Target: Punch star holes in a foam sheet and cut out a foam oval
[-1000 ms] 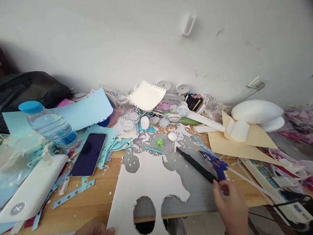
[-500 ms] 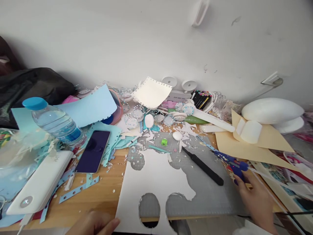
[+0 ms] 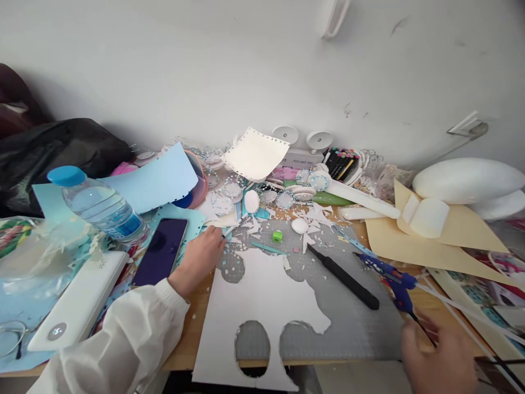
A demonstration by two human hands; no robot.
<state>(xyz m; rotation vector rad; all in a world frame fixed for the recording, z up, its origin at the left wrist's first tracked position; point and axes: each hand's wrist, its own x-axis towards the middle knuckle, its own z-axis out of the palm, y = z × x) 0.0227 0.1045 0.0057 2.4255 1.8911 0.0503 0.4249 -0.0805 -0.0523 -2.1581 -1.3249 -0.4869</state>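
Observation:
My left hand reaches over the table beside the phone, its fingers closed around the near end of a slim white pen. Close to the table's front right edge is my right hand, slightly blurred, fingers apart and holding nothing. Just beyond it a blue glue gun lies on its side. Between the hands, a white sheet with round cut-outs lies partly on the grey cutting mat. A black pen-shaped tool and a small green sharpener-like piece lie on the mat.
A water bottle and white power bank stand and lie at left. Paper scraps, decorated white discs and markers crowd the back by the wall. Tan card and a white oval form are at right.
My left hand has left the white sheet's front left corner and moved forward to the pen. My right hand has let go of the glue gun and drawn back towards me.

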